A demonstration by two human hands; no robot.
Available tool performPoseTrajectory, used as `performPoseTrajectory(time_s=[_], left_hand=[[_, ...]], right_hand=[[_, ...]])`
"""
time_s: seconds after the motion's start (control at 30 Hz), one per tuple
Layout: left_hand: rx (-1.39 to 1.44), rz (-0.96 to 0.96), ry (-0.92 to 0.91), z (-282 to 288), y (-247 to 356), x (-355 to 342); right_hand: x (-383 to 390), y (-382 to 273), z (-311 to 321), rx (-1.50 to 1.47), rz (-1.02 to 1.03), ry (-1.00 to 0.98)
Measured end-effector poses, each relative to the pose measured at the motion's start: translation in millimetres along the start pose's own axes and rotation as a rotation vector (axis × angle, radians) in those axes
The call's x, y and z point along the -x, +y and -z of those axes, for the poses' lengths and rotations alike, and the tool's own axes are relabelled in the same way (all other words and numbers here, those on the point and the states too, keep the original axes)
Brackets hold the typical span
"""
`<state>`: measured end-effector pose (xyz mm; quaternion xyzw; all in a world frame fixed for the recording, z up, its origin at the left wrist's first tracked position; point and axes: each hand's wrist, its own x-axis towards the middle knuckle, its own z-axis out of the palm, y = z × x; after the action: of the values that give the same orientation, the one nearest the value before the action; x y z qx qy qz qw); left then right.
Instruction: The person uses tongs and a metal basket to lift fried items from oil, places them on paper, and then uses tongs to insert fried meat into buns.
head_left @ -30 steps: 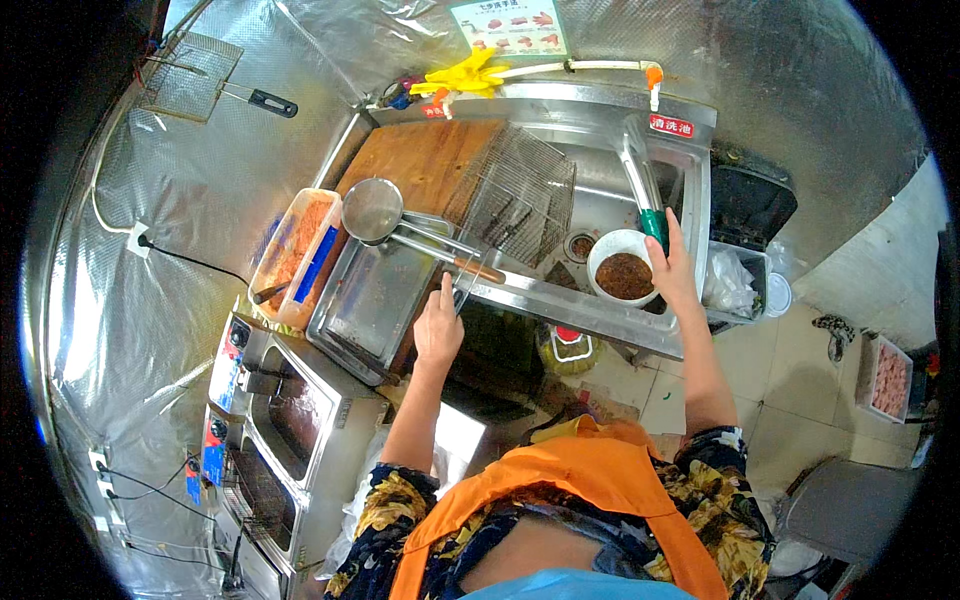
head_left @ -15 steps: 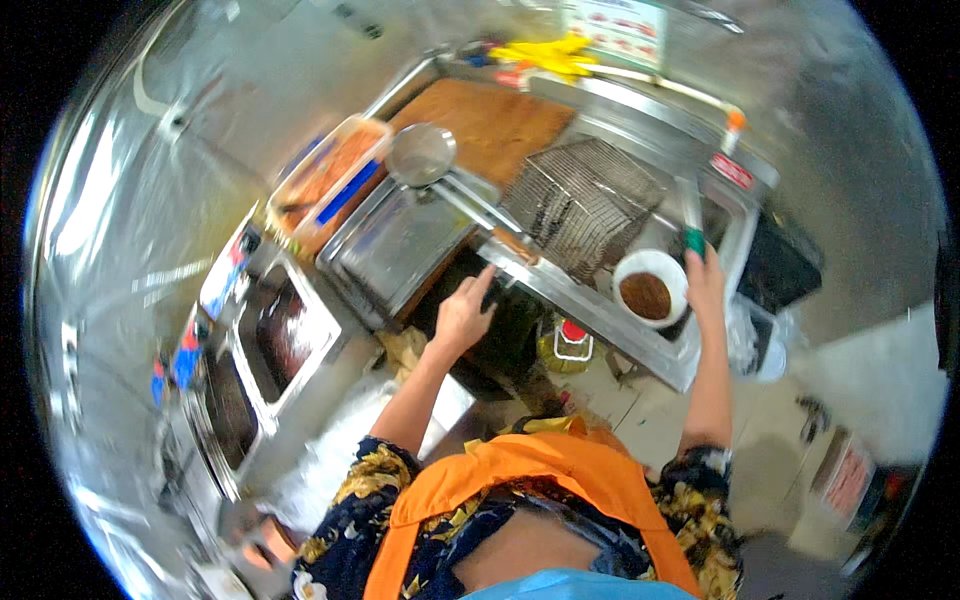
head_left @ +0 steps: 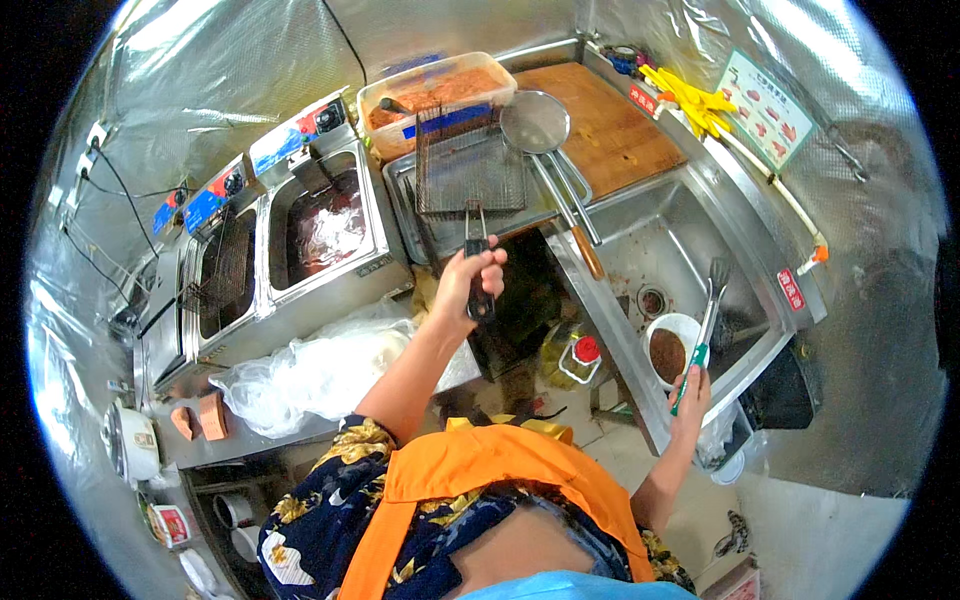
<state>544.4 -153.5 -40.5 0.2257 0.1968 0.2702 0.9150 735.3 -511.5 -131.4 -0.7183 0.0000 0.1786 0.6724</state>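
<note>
My left hand (head_left: 470,282) is closed round the black handle of a wire fry basket (head_left: 470,170). The basket hangs over a metal tray (head_left: 402,190), in front of a plastic tub (head_left: 440,85) of reddish-orange food. In my right hand (head_left: 690,396) are what look like metal tongs (head_left: 708,325) with a green handle, their head pointing up over the sink (head_left: 640,245). Beside that hand, a white bowl (head_left: 683,322) with something brown in it stands at the sink's near end. A round strainer (head_left: 535,122) with a wooden handle lies right of the basket.
To the left is a deep fryer (head_left: 325,215) with dark oil in one tank. Clear plastic bags (head_left: 310,375) lie on the counter before it. A wooden board (head_left: 605,125) and yellow gloves (head_left: 690,98) are at the back. An oil jug (head_left: 572,360) stands on the floor below.
The fry basket has come out of the sink, to the left and over the metal tray, in my left hand. My right hand still holds the tongs. The view has turned left.
</note>
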Motion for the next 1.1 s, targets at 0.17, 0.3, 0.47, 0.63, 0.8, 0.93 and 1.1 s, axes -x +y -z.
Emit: performPoseTrajectory(time_s=[0.17, 0.3, 0.47, 0.63, 0.8, 0.93, 1.1], left_hand=[[0.279, 0.033, 0.07, 25, 11, -67], [0.344, -0.009, 0.152, 15, -1, -96], [0.361, -0.003, 0.108, 7, -25, -124], [0.209, -0.01, 0.173, -10, -35, -128], [-0.005, 0.241, 0.026, 29, -13, -53], [-0.351, 0.189, -0.151, 61, 71, 85], [0.282, -0.464, 0.031, 186, 229, 217]], right_hand=[[2, -5, -19, 0.015, -0.019, -0.062], [2, -6, -20, 0.014, -0.008, -0.079], [3, -1, -21, -0.011, -0.075, -0.056], [6, -5, -35, -0.021, -0.103, -0.068], [9, -19, -64, -0.08, -0.051, -0.177], [17, -42, -99, -0.062, -0.031, -0.232], [39, -79, -159, -0.069, 0.094, -0.332]])
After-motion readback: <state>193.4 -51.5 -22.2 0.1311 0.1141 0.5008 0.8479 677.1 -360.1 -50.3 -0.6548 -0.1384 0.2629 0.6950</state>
